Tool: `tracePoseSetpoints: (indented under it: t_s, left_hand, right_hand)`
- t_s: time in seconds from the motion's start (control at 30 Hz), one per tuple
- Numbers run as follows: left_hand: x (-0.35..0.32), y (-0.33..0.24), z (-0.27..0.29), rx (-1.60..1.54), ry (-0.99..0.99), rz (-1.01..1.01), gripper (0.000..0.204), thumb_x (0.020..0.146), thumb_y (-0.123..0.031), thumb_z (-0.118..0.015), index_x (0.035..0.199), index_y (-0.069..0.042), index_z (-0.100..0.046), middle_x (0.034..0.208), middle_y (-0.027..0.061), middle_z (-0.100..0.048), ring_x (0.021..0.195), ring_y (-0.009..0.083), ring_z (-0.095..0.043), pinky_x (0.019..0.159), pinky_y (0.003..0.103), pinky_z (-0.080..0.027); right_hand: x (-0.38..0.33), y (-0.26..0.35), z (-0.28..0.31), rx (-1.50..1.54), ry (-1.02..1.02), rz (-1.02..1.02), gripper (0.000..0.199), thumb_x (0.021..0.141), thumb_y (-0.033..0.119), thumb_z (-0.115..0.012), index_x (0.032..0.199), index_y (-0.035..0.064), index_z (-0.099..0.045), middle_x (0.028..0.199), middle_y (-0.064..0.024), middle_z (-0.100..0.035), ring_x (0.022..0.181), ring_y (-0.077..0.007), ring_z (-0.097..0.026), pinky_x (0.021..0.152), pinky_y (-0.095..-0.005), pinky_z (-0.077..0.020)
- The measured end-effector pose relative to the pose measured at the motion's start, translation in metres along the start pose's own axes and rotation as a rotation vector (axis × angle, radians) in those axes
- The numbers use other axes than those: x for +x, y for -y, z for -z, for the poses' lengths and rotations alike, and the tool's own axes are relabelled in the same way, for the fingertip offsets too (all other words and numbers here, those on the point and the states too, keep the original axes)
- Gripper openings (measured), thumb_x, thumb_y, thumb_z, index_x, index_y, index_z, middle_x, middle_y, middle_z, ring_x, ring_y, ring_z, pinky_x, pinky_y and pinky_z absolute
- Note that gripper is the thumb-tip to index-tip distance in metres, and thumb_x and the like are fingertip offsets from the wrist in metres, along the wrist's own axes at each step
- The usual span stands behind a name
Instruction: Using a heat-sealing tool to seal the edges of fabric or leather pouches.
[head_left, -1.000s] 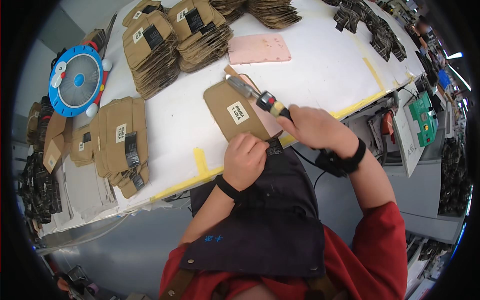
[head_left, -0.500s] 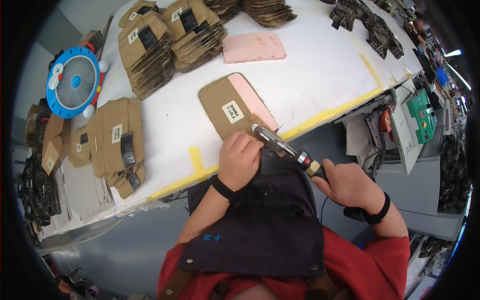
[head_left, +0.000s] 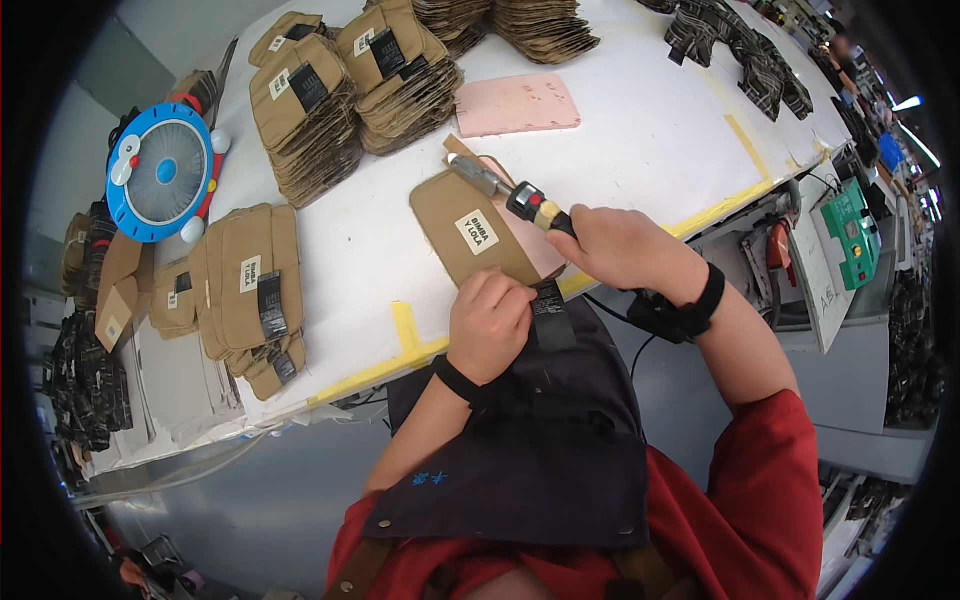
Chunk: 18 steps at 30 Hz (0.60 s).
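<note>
A brown fabric panel (head_left: 440, 222) with a white printed patch (head_left: 477, 231) lies on the table near its front edge, over a pink sheet (head_left: 532, 240) that shows along its right side. Bunched fingers of my left hand (head_left: 490, 325) grip the panel's near edge. Beside them a black label strip (head_left: 551, 318) hangs past the table edge. My right hand (head_left: 625, 250) is wrapped round the black handle of a soldering-iron-like tool (head_left: 490, 180) with a metal barrel. Its flat brown tip is at the panel's far end; whether it touches the fabric I cannot tell.
Stacks of brown panels (head_left: 310, 130) stand at the back left, with more panels (head_left: 250, 285) at the left. A second pink sheet (head_left: 518, 104) lies behind. A blue fan (head_left: 160, 172) stands far left; dark plaid pieces (head_left: 745, 60) lie back right. A green control box (head_left: 850, 232) is right.
My right hand has carried the tool up and left, from the panel's near right corner to its far end. My left hand stays at the near edge, shifted slightly.
</note>
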<state>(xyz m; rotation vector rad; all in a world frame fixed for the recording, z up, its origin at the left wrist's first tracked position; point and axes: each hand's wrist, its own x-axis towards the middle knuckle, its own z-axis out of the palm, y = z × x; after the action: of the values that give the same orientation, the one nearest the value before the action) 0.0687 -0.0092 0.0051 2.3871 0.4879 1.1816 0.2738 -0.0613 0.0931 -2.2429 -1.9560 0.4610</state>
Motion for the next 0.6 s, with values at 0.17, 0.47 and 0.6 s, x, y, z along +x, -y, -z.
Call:
tracePoseSetpoints:
  t_s: [0.17,0.47,0.6]
  left_hand:
    - [-0.002,0.002,0.004,0.012,0.003,0.007,0.02,0.067,0.01,-0.072,0.08,-0.005,-0.067,0.083,0.0082,-0.063,0.084,0.0314,-0.063,0.084,0.042,-0.057]
    - [-0.003,0.0,0.002,0.003,0.008,0.022,0.02,0.067,0.01,-0.072,0.08,-0.005,-0.067,0.082,0.0081,-0.063,0.083,0.0314,-0.063,0.084,0.043,-0.058]
    - [0.0,-0.002,0.001,-0.02,-0.001,0.019,0.021,0.066,0.01,-0.073,0.08,-0.005,-0.067,0.082,0.008,-0.063,0.084,0.0312,-0.063,0.084,0.042,-0.057]
  right_hand:
    - [-0.068,0.013,0.009,0.0,0.099,-0.063,0.045,0.101,0.041,-0.056,0.089,-0.0021,-0.057,0.074,-0.0237,-0.065,0.069,-0.0458,-0.066,0.062,-0.0523,-0.0524]
    - [-0.084,0.016,0.005,-0.028,0.002,-0.026,0.042,0.099,0.039,-0.061,0.086,-0.0007,-0.056,0.064,-0.0211,-0.062,0.063,-0.0427,-0.066,0.059,-0.0503,-0.0527]
    - [-0.02,-0.002,-0.004,-0.007,-0.057,0.014,0.046,0.101,0.04,-0.055,0.086,-0.0034,-0.059,0.072,-0.0246,-0.066,0.069,-0.0457,-0.066,0.065,-0.0521,-0.0534]
